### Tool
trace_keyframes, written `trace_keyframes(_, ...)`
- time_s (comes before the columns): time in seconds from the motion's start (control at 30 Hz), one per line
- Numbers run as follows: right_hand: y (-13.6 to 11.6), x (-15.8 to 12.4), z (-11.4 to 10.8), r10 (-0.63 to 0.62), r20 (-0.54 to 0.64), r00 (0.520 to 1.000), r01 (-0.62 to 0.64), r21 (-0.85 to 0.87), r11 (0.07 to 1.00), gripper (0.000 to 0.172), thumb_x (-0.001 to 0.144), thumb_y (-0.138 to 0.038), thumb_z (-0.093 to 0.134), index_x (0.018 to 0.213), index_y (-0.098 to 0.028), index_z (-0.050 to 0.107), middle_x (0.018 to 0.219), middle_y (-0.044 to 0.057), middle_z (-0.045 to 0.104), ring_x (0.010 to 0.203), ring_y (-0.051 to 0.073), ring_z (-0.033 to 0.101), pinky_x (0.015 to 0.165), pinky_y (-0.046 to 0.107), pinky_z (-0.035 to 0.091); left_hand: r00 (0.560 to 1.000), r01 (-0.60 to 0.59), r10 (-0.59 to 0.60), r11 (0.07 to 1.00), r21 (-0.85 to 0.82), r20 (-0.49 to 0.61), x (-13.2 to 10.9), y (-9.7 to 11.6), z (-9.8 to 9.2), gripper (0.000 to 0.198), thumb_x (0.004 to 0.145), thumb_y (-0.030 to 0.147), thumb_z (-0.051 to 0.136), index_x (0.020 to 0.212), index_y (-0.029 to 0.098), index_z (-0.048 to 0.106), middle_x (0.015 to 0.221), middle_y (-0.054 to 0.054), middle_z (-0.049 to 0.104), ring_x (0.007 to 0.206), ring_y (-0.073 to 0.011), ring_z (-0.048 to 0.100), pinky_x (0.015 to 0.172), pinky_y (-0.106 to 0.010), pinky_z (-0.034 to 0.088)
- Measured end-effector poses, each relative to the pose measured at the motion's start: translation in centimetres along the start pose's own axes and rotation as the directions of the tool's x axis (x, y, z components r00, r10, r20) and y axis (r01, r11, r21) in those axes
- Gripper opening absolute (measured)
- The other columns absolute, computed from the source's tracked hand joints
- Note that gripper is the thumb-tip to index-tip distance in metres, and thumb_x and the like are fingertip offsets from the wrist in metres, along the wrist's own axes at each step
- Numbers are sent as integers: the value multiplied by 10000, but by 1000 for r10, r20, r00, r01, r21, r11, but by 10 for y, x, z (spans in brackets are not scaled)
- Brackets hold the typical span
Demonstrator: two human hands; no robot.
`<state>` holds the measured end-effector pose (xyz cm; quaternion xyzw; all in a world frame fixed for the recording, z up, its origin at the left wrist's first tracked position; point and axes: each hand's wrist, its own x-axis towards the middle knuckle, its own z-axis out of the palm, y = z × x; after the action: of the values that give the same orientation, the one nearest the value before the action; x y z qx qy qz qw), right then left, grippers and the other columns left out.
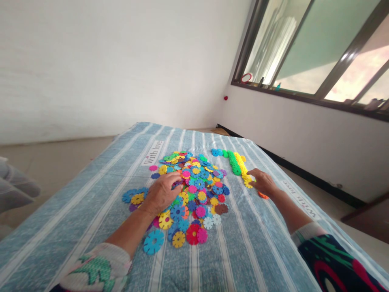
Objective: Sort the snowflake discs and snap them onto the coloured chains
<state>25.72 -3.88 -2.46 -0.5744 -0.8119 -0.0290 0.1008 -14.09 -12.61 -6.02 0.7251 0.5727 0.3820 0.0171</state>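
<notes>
A heap of flat, flower-shaped plastic discs [194, 186] in many colours lies on a blue striped cloth [249, 239]. My left hand [162, 192] rests on the left side of the heap, its fingers curled down onto the discs near a pink one. A joined row of discs [235, 162], blue, then green, then yellow, runs along the cloth to the right of the heap. My right hand [263, 182] sits at the near, yellow end of that row with its fingers closed on the last discs. An orange disc [263, 196] lies under that hand.
The cloth, printed "With love" [154, 152], covers a low surface that ends at bare floor on the left and far side. A white wall rises behind, and a window [316, 48] stands at the right. Grey fabric [15, 184] lies at the left edge.
</notes>
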Motion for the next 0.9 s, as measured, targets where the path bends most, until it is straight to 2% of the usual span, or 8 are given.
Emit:
trace_keyframes(0.17, -7, -9, -2, 8, 44, 999, -5, -67, 998, 359, 769, -223, 677, 1128, -223, 661, 1151, 69, 655, 1016, 235, 627, 831, 303, 439, 1000, -15, 15, 1000, 2, -4, 0, 1, 0, 254, 753, 340, 536, 865, 185, 703, 1110, -119, 713, 1027, -252, 661, 953, -395, 507)
trace_keyframes(0.3, -8, -12, -1, 25, 60, 998, -18, -115, 993, 317, 776, -216, 671, 1093, -224, 674, 1116, 68, 672, 970, 227, 639, 801, 293, 430, 1000, -20, 20, 1000, 11, -1, 0, 0, 0, 262, 757, 335, 534, 873, 175, 705, 1111, -130, 711, 1035, -247, 658, 955, -387, 504)
trace_keyframes(0.5, -7, -11, 0, 26, 64, 998, -16, -144, 989, 282, 815, -193, 621, 1090, -204, 681, 1124, 88, 673, 1031, 230, 621, 849, 300, 423, 1000, -15, 15, 1000, 8, 4, -1, 2, -1, 259, 747, 324, 540, 872, 171, 708, 1111, -134, 711, 1035, -262, 658, 953, -408, 506)
trace_keyframes(0.9, -13, -6, -4, -6, 120, 993, 29, -192, 981, 399, 833, -122, 555, 1183, -275, 668, 1104, 69, 656, 1022, 220, 595, 832, 297, 385, 1000, -3, 3, 1000, 3, 9, 0, 3, -1, 236, 749, 329, 543, 855, 196, 707, 1105, -105, 713, 1026, -263, 657, 948, -413, 507)
